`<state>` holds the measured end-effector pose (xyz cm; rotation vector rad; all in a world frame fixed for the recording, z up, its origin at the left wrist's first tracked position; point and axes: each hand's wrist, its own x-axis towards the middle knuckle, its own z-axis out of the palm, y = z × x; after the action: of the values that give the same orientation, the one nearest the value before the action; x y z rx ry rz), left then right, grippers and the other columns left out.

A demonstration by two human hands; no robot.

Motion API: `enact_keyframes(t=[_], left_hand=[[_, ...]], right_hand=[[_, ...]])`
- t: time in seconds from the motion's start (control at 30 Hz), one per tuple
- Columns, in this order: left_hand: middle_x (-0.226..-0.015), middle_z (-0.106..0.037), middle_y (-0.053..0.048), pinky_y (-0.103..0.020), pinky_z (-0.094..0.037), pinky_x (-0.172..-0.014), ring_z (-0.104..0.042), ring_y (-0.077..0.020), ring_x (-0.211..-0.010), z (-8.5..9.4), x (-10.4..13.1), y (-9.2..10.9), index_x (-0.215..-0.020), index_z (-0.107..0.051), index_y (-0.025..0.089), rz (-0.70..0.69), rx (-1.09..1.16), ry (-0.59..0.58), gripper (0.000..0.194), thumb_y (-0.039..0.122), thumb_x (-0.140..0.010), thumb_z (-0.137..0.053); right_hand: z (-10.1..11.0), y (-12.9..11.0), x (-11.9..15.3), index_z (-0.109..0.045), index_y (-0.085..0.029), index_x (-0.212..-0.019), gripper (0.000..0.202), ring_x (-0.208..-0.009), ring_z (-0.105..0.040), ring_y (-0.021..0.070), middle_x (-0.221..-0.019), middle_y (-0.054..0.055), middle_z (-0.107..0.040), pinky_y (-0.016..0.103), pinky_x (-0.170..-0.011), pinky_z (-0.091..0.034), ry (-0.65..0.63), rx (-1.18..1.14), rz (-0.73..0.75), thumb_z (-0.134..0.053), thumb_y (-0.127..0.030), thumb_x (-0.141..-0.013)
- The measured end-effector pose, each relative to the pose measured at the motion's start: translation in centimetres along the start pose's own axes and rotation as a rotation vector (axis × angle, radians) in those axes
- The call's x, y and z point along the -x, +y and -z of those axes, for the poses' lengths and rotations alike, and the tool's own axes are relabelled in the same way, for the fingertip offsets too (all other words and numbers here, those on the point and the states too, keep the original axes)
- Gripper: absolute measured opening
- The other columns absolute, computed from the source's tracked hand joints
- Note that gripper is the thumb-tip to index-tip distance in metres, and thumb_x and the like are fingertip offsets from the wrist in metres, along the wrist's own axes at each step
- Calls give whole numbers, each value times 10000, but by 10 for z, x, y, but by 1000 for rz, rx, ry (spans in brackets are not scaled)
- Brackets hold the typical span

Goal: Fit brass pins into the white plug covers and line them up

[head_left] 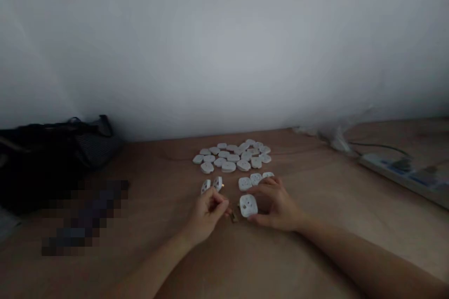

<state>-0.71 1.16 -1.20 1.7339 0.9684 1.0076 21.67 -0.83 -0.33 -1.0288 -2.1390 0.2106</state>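
Note:
My right hand (278, 205) curves around a white plug (249, 206), thumb at its lower edge and forefinger near its top. That plug stands tilted, its face with small holes turned towards me. My left hand (210, 210) is closed in a pinch, and what lies inside it is hidden. A small brass-coloured piece (234, 217) shows by its fingertips; I cannot tell whether it is held. Just beyond the left hand stand two tilted white plugs (218, 183), one with a brass pin showing. Three more white plugs (244, 183) lie in a row beyond my right hand, partly covered by it.
Several white plug pieces (228, 167) lie grouped farther back on the wooden table (157, 224). A power strip (403, 177) with cables and clear plastic (338, 140) are on the right. On the left are a black bag (45, 159) and a pixelated dark object (87, 219).

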Motion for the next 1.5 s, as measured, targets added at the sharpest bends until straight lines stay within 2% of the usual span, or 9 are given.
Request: enact_keyframes(t=[0.13, 0.23, 0.33, 0.5, 0.63, 0.9, 1.07, 1.2, 1.5], left_hand=[[-748, -585, -7, -272, -478, -661, -598, -148, -694, 5, -2, 3, -1016, -568, 170, -61, -108, -8, 207, 228, -832, -495], [-754, -603, -24, -286, -467, -692, -587, -159, -708, 6, -1, 6, -993, -637, 180, -94, -232, -56, 235, 226, -849, -458], [-722, -616, -24, -276, -477, -648, -591, -159, -663, 5, 0, 7, -945, -637, 169, -35, -163, -90, 215, 258, -849, -467], [-725, -601, -7, -270, -495, -617, -609, -156, -650, 3, 0, 6, -1105, -557, 181, 18, 15, -76, 305, 330, -847, -495], [-729, -628, -24, -266, -495, -633, -602, -145, -642, 2, 1, 7, -938, -621, 151, 48, 8, -80, 245, 349, -817, -541], [-696, -637, -9, -258, -485, -621, -600, -138, -630, 1, 2, 8, -861, -570, 157, 42, 44, -93, 168, 319, -817, -556], [-719, -639, -23, -256, -462, -654, -589, -154, -690, 4, 0, 14, -748, -657, 162, -127, -185, -42, 118, 236, -794, -579], [-709, -629, -26, -245, -459, -622, -578, -152, -666, 4, -3, 13, -747, -695, 170, -257, -253, 65, 82, 206, -757, -622], [-810, -706, -34, -262, -525, -696, -653, -174, -745, -9, 2, 15, -836, -682, 176, -262, -223, 119, 92, 195, -773, -618]], right_hand=[[-1, 0, 0, -610, -232, -1026, 469, -896, -549, 242, -912, 43, -655, 424, -856, -313, -6, -1, -6, -728, -370, -594], [-1, 0, 1, -611, -228, -1029, 480, -906, -549, 244, -924, 47, -651, 422, -857, -315, -1, -1, -12, -728, -380, -589], [0, 0, 1, -614, -231, -1029, 474, -912, -546, 245, -918, 44, -654, 423, -861, -313, -12, 6, -16, -730, -369, -591], [0, 0, 1, -603, -230, -1048, 495, -921, -543, 249, -928, 49, -657, 423, -865, -314, -12, 6, -9, -729, -381, -593], [-2, 1, 1, -608, -225, -1037, 485, -913, -547, 248, -927, 52, -655, 422, -863, -316, -13, 20, -10, -723, -385, -594], [-1, 0, 0, -607, -229, -1031, 483, -892, -550, 245, -915, 48, -650, 418, -851, -324, -23, 18, 3, -722, -393, -592], [-2, 0, 1, -600, -234, -1033, 482, -898, -544, 250, -906, 47, -648, 414, -844, -328, -16, 18, 11, -714, -411, -599], [-2, -3, 0, -601, -229, -1035, 488, -900, -544, 249, -918, 45, -650, 421, -849, -330, -26, 5, 14, -723, -376, -587], [-4, -7, 1, -594, -244, -1072, 504, -865, -545, 232, -887, 31, -637, 405, -815, -348, -45, -28, 42, -722, -369, -601]])
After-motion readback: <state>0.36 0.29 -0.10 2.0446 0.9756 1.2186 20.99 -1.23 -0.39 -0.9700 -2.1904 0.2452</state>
